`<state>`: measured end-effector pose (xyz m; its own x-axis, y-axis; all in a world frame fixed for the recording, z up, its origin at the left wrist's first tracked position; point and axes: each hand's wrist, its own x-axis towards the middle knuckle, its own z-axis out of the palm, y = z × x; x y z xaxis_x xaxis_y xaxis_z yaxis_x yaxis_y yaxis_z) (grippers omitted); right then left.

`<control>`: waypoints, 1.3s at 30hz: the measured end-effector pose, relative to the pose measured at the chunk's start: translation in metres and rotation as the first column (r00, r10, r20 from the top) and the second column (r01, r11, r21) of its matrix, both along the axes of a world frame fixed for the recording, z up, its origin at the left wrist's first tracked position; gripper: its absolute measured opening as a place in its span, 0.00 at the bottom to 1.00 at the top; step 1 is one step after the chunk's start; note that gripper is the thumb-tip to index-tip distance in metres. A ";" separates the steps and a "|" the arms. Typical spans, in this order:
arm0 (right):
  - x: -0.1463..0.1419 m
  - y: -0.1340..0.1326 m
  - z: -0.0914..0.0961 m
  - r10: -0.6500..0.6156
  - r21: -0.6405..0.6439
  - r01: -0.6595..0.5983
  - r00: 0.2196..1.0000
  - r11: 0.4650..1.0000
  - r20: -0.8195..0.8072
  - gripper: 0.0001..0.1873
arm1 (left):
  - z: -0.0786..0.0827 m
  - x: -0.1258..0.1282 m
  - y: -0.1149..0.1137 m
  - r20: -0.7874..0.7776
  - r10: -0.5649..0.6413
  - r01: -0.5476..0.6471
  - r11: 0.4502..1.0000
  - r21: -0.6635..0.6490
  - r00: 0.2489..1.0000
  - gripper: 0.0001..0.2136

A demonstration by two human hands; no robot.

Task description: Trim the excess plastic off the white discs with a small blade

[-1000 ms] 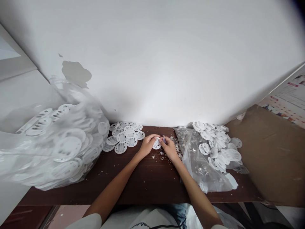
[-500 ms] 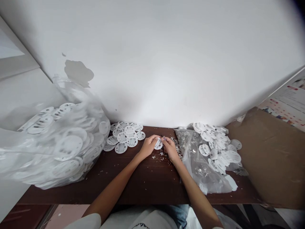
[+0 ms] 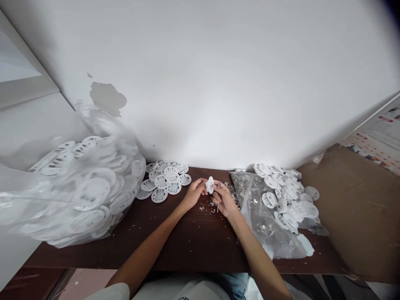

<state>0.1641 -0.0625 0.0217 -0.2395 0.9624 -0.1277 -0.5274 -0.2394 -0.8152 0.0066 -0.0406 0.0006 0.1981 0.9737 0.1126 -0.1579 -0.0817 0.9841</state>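
Observation:
My left hand [image 3: 194, 193] pinches a small white round plastic disc [image 3: 209, 185] and holds it on edge just above the dark wooden table [image 3: 193, 241]. My right hand [image 3: 224, 197] is closed right beside the disc, fingertips against it, and grips a thin small tool whose tip points down. Tiny metal bits [image 3: 231, 190] lie scattered under and beside both hands.
A flat cluster of white slotted discs [image 3: 164, 180] lies left of my hands. A big clear bag full of discs [image 3: 75, 187] fills the left side. On the right are a clear bag of metal parts [image 3: 265, 216], more loose discs [image 3: 290, 196] and a cardboard sheet [image 3: 356, 208]. A white wall stands behind.
The disc has been turned from lying flat between my fingers to standing on edge, and both hands have lifted slightly. The view has shifted a little.

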 end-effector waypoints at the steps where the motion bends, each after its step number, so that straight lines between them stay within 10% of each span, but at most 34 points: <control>1: 0.000 -0.001 0.001 0.008 -0.004 -0.008 1.000 1.000 -0.024 0.17 | 0.000 0.001 -0.001 -0.008 -0.001 0.001 1.000 0.016 1.000 0.16; 33: -0.012 -0.010 -0.006 0.115 -0.105 -0.117 0.993 0.988 -0.031 0.22 | 0.013 0.002 -0.018 -0.160 0.212 -0.178 0.963 0.203 0.964 0.08; 39: -0.007 -0.011 0.000 -0.254 0.304 0.166 0.926 0.938 0.280 0.12 | 0.007 0.005 -0.007 0.098 0.153 -0.153 0.988 -0.010 0.983 0.14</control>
<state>0.1570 -0.0731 0.0222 -0.0191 0.9939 0.1089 -0.2510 0.1007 -0.9627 0.0115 -0.0479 0.0079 0.0346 0.9920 0.1218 -0.2399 -0.1101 0.9645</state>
